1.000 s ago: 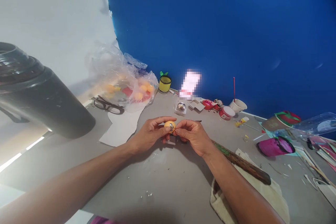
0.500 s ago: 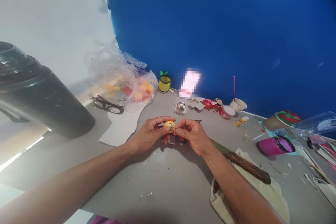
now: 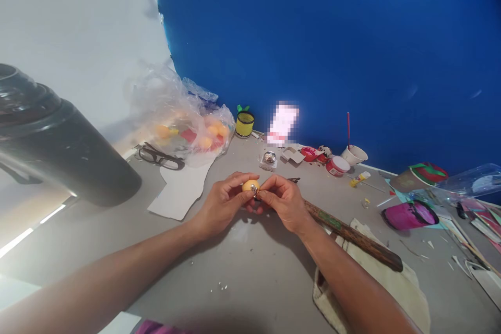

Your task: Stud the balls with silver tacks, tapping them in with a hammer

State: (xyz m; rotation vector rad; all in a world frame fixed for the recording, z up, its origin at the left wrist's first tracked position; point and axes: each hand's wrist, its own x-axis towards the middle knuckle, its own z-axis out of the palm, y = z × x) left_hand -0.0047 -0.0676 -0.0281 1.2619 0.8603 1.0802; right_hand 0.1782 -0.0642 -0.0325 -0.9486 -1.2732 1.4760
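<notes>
My left hand (image 3: pixel 219 206) is closed around a small yellow-orange ball (image 3: pixel 249 185), thumb below and fingers over the top. Shiny silver bits cover part of the ball's near side. My right hand (image 3: pixel 285 203) pinches at the ball's right edge, its thumb and index finger closed; whatever is between those fingertips is too small to name. Beyond the hands a silver, mirror-like half dome (image 3: pixel 270 157) rests on a small clear base. Under my right wrist lies a long wooden stick (image 3: pixel 356 235) with green marks, partly over a cream cloth (image 3: pixel 403 292).
A large dark flask (image 3: pixel 74 141) stands at left, near eyeglasses (image 3: pixel 160 156), white paper (image 3: pixel 180 193) and a plastic bag (image 3: pixel 188 120) of orange balls. Along the blue wall are a yellow pot (image 3: pixel 245 124), a red-white tub (image 3: pixel 337 166), a paper cup (image 3: pixel 354 156) and a magenta pot (image 3: pixel 409 216).
My right fingertips have moved slightly left and closer against the ball's near side. The ball has turned a little, with its silver patch now lower and partly covered by the fingers.
</notes>
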